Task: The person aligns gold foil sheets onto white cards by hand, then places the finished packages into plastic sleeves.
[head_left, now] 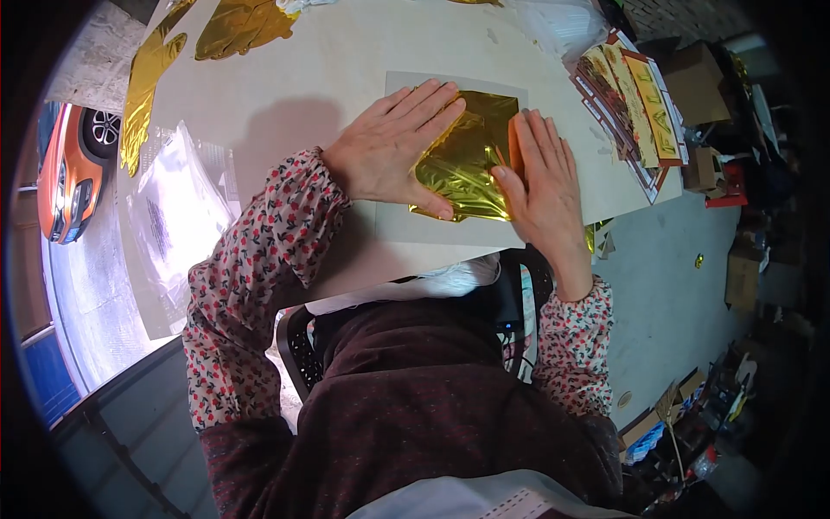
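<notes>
A shiny gold foil piece (474,169), roughly square and slightly wrinkled, lies on a thin grey sheet (399,223) on the table. My left hand (393,147) rests flat over the foil's left side, fingers stretched out and thumb spread low across it. Along the right edge of the foil lies my right hand (546,186), its fingers extended and its thumb on the foil. Both hands are open and grip nothing. Parts of the foil's left and right edges are hidden under them.
More gold foil (242,28) lies at the table's far left. Clear plastic bags (177,203) sit on the left side, and another plastic bag (562,26) stands at the back. Printed cards (644,108) are stacked at the right edge. Boxes (692,82) stand beyond.
</notes>
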A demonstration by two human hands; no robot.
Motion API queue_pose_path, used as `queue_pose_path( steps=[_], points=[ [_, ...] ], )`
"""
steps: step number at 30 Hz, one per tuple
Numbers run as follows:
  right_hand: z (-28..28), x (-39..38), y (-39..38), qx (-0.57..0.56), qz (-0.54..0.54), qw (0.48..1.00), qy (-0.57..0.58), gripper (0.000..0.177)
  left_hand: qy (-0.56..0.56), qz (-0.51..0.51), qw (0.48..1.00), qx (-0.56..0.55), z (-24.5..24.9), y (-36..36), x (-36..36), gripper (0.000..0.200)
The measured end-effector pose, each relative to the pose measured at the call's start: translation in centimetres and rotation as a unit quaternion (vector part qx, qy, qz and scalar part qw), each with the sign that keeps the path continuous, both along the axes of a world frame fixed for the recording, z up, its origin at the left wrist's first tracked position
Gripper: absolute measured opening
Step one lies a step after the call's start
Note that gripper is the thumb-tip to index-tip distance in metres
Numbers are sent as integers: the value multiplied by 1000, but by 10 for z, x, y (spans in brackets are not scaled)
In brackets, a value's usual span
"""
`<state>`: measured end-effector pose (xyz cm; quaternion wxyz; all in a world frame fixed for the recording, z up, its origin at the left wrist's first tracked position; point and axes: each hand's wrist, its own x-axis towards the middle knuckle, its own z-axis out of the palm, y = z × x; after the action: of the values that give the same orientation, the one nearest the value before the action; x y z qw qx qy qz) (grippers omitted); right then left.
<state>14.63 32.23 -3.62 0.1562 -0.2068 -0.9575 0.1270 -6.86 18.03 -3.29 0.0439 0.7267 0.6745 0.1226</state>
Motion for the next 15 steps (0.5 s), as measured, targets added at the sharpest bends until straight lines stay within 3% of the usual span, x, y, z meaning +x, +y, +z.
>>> queue_pose_path(
  steps=[4,9,15],
  points=[
    [8,13,-3,-45,79,994,57,60,-1,1,1000,5,-3,0,0,122],
    [7,7,-20,-4,107,994,-2,56,6,1,1000,6,-5,2,-1,124],
    [5,4,-20,13,100,995,-22,55,-2,2,1000,8,-4,3,-11,100]
  ],
)
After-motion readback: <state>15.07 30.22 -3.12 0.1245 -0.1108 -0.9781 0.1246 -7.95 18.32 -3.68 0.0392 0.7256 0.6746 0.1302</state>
